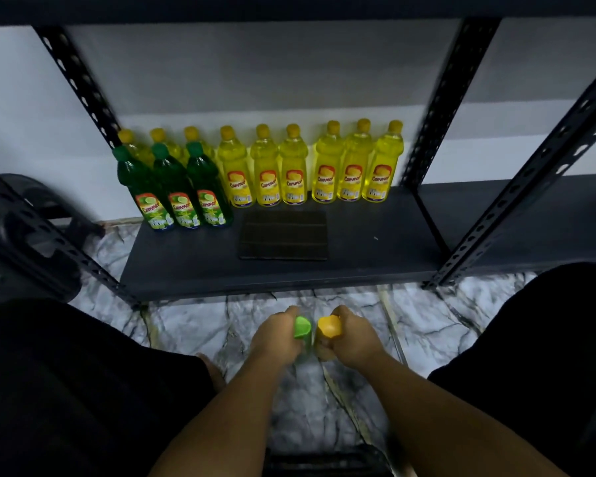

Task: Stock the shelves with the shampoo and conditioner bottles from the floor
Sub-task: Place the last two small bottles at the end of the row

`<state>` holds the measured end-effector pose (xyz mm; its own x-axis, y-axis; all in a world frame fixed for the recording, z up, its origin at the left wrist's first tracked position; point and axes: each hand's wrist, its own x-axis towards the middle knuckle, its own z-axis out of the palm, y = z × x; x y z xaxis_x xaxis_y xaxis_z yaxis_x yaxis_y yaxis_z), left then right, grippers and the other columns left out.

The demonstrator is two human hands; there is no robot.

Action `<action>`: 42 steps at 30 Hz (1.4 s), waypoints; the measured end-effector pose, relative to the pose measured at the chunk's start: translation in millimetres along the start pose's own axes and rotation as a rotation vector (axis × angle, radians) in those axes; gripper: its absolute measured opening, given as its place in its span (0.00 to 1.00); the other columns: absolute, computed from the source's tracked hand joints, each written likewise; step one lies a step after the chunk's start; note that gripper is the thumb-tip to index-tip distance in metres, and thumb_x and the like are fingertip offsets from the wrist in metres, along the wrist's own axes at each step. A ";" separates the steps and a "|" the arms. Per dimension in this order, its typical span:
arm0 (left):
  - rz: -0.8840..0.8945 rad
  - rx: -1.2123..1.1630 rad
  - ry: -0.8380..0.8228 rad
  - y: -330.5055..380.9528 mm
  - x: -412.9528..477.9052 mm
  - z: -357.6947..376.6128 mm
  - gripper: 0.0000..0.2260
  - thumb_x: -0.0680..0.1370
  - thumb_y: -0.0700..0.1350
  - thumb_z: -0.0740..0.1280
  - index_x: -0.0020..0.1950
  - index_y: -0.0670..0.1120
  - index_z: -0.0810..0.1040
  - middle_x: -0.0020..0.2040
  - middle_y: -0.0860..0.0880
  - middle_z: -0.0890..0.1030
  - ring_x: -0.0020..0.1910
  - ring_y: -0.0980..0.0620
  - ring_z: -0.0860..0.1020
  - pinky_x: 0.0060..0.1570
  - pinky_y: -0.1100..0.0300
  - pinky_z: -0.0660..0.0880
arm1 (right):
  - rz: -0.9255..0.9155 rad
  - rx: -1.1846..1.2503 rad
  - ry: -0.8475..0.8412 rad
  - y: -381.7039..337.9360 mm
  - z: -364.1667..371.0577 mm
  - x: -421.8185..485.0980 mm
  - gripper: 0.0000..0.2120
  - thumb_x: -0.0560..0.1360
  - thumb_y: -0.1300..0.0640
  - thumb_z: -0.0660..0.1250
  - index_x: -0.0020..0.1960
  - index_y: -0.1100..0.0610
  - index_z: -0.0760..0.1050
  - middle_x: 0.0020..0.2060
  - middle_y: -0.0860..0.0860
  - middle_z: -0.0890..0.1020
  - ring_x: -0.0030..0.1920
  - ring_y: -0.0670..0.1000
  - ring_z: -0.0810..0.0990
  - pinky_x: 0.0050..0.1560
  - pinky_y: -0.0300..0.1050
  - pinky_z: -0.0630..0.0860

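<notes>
Left grip (277,339) holds green-capped bottle (302,327) (right grip (353,340), yellow-capped (329,327)).

The left hand (276,339) grips a green-cap bottle (302,327) by its neck. The right hand (353,339) grips a yellow-cap bottle (329,327) the same way. The two caps are just beside each other, low over the marble floor (193,325). Most of each bottle is hidden under the hands.

In front is a dark shelf (375,256) with black metal posts (448,98). Three green bottles (178,194) stand upright at its left end. Yellow bottles (293,170) stand upright in a row along the back: three behind the green ones, and six more to the right. A flat dark mat (283,234) lies on the shelf in front of the yellow row. The person's legs (66,390), in black, are at both sides.
</notes>
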<state>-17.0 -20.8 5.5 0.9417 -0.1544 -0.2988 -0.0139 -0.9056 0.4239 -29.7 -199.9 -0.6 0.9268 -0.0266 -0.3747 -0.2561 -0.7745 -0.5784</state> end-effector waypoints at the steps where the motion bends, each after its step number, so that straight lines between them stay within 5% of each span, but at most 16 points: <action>1: -0.013 -0.037 0.009 -2.2 -0.1 0.5 0.19 0.75 0.48 0.73 0.62 0.47 0.72 0.54 0.44 0.81 0.53 0.41 0.80 0.44 0.54 0.73 | -0.003 -0.001 0.001 0.2 0.1 -1.3 0.16 0.71 0.52 0.73 0.53 0.48 0.69 0.47 0.52 0.81 0.50 0.57 0.81 0.44 0.44 0.71; 7: -0.073 -0.285 0.080 -1.9 -0.1 -10.4 0.15 0.74 0.49 0.76 0.56 0.50 0.75 0.51 0.47 0.83 0.51 0.44 0.81 0.48 0.54 0.77 | 0.025 0.121 0.088 -4.9 -7.8 -4.8 0.16 0.71 0.53 0.74 0.54 0.47 0.70 0.46 0.50 0.80 0.50 0.57 0.81 0.46 0.44 0.73; 16: -0.034 -0.827 0.314 32.7 4.6 -66.1 0.18 0.75 0.45 0.77 0.58 0.58 0.74 0.54 0.54 0.81 0.54 0.53 0.81 0.55 0.48 0.79 | -0.082 0.801 0.329 -48.9 -56.2 -9.9 0.15 0.74 0.57 0.76 0.57 0.48 0.76 0.49 0.48 0.84 0.51 0.48 0.82 0.54 0.50 0.80; 21: 0.153 -1.000 0.405 70.4 2.5 -138.9 0.16 0.75 0.44 0.78 0.59 0.56 0.79 0.53 0.55 0.85 0.55 0.57 0.83 0.58 0.48 0.81 | -0.298 0.878 0.373 -104.0 -130.2 -15.5 0.13 0.76 0.54 0.74 0.59 0.47 0.77 0.48 0.49 0.86 0.51 0.48 0.84 0.54 0.53 0.82; 25: 0.351 -1.009 0.482 107.5 -16.4 -218.1 0.16 0.75 0.48 0.77 0.60 0.57 0.79 0.54 0.62 0.84 0.56 0.62 0.82 0.56 0.59 0.80 | -0.493 0.867 0.384 -148.5 -201.0 -40.1 0.16 0.75 0.50 0.73 0.62 0.49 0.77 0.51 0.46 0.86 0.53 0.46 0.85 0.55 0.47 0.81; 31: 0.621 -0.987 0.632 175.9 -54.3 -339.2 0.16 0.73 0.53 0.76 0.60 0.56 0.80 0.54 0.58 0.85 0.54 0.61 0.83 0.50 0.63 0.81 | -0.732 0.888 0.454 -216.1 -311.1 -80.0 0.17 0.74 0.44 0.68 0.60 0.49 0.77 0.49 0.47 0.87 0.51 0.46 0.86 0.48 0.43 0.81; 37: 0.816 -1.091 0.747 244.1 -69.2 -447.3 0.14 0.75 0.53 0.75 0.59 0.53 0.81 0.51 0.55 0.86 0.50 0.56 0.86 0.47 0.55 0.83 | -0.897 0.936 0.477 -286.1 -411.7 -101.3 0.17 0.78 0.42 0.65 0.63 0.49 0.76 0.53 0.50 0.87 0.52 0.53 0.87 0.53 0.57 0.82; 42: 0.869 -1.094 0.821 282.7 -53.9 -503.8 0.16 0.74 0.56 0.76 0.58 0.52 0.80 0.50 0.52 0.86 0.50 0.49 0.86 0.50 0.43 0.84 | -1.010 0.808 0.609 -327.4 -466.4 -109.7 0.13 0.80 0.43 0.64 0.59 0.50 0.77 0.46 0.46 0.85 0.44 0.43 0.86 0.38 0.34 0.80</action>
<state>97.6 -69.4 572.2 0.6992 0.1236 0.7042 -0.7147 0.0925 0.6933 80.6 -238.1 567.8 0.7210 -0.1134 0.6836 0.6814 -0.0635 -0.7292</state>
